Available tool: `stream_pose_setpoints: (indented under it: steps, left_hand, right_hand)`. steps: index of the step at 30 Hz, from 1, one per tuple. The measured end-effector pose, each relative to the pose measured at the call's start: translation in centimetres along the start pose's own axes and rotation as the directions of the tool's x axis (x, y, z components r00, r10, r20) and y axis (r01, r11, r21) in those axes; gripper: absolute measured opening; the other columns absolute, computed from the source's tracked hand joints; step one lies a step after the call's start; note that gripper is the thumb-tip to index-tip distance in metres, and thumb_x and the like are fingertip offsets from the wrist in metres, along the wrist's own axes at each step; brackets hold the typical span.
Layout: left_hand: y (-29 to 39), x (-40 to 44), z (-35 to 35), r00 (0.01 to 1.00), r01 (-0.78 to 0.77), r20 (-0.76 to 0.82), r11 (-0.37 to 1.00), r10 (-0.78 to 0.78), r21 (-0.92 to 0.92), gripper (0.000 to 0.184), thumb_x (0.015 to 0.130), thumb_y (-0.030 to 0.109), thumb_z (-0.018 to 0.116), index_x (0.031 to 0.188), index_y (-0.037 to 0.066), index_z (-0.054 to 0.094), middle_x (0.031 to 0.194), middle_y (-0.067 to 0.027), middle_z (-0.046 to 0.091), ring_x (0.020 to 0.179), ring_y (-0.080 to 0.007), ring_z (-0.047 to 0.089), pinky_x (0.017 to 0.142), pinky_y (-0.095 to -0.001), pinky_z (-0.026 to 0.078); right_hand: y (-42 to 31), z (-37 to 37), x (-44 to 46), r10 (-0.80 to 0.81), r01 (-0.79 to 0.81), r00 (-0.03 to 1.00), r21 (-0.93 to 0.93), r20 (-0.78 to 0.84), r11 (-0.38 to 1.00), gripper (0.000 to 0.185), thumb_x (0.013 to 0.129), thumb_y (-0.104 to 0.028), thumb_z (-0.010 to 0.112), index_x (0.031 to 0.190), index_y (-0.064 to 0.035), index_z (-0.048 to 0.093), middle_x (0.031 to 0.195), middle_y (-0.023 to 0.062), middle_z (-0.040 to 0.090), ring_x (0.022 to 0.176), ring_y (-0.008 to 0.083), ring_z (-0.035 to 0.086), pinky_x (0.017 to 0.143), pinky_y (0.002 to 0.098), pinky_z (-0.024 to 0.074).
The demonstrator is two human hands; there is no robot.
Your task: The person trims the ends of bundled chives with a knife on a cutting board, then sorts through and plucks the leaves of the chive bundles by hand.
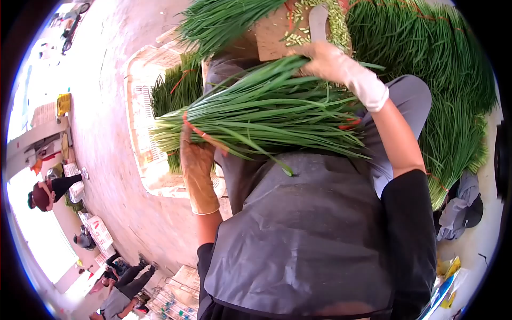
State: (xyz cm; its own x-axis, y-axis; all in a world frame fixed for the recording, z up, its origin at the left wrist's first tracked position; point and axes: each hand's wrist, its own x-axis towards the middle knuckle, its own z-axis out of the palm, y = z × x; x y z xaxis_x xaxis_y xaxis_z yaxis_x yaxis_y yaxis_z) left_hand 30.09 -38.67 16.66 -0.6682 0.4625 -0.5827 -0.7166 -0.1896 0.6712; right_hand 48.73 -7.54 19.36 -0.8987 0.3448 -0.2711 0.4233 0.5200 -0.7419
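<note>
A bundle of garlic chives (266,114) lies sideways across my lap, bound near its pale stem end by a red-orange band (198,129). My left hand (198,160), in a stained tan glove, is closed around the bundle from below by the band; its fingertips are partly hidden. My right hand (325,61), in a pale glove, is curled on the leaves at the far edge of the bundle, its fingers slightly blurred. Just beyond it, a rounded light-coloured blade (318,22) lies over a cutting board (269,40) scattered with cut stem pieces (338,26).
Banded chives (421,48) are heaped at the right, with more leaves (229,21) beyond my lap. A pale plastic crate (140,154) at my left holds another chive bundle (173,88). Other people (45,194) are far left. Cloth and a cap (472,213) lie at right.
</note>
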Motion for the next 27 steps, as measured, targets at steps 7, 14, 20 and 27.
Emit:
stream_pose_setpoints:
  steps: [7,14,20,27]
  left_hand:
    - [6.6,-3.1,-2.1,0.826,-0.358,0.291,0.051,0.483,0.932,0.050,0.082,0.023,0.076,0.121,-0.002,0.058,0.105,-0.0122,0.069,0.093,-0.0181,0.066,0.075,-0.0295,0.051]
    - [1.6,5.4,9.6,0.888,-0.433,0.456,-0.229,0.056,0.872,0.062,0.074,0.023,0.080,0.127,-0.001,0.055,0.106,-0.0129,0.070,0.097,-0.0234,0.066,0.085,-0.0342,0.050]
    - [3.1,6.6,10.0,0.964,-0.147,0.242,0.542,-0.108,0.827,0.031,0.079,0.008,0.074,0.108,-0.002,0.066,0.094,-0.0072,0.070,0.080,-0.0140,0.064,0.077,-0.0279,0.051]
    - [3.3,5.7,9.8,0.986,-0.070,0.149,0.606,-0.081,0.792,0.030,0.077,0.005,0.076,0.105,-0.001,0.067,0.095,-0.0078,0.070,0.080,-0.0146,0.064,0.078,-0.0273,0.052]
  right_hand:
    - [-0.8,-1.3,6.1,-0.372,0.316,0.927,-0.419,-0.056,0.851,0.042,0.085,-0.042,0.067,0.115,-0.0128,0.063,0.095,0.0136,0.068,0.084,0.0307,0.067,0.073,0.0417,0.0522]
    - [-3.4,-2.7,5.9,-0.758,0.208,0.532,-0.810,-0.378,0.549,0.031,0.081,-0.030,0.071,0.099,-0.0043,0.071,0.077,0.0113,0.063,0.080,0.0272,0.062,0.073,0.0350,0.0489]
    - [-4.6,2.8,-2.6,-0.511,0.409,0.849,-0.446,-0.134,0.796,0.067,0.076,-0.026,0.074,0.137,-0.0146,0.049,0.124,0.0106,0.055,0.117,0.0276,0.053,0.100,0.0404,0.0419]
    - [-3.7,-2.0,-6.2,-0.474,0.399,0.712,-0.256,-0.518,0.880,0.037,0.078,-0.012,0.072,0.114,-0.0068,0.066,0.113,0.0106,0.064,0.103,0.0273,0.060,0.089,0.0397,0.0489]
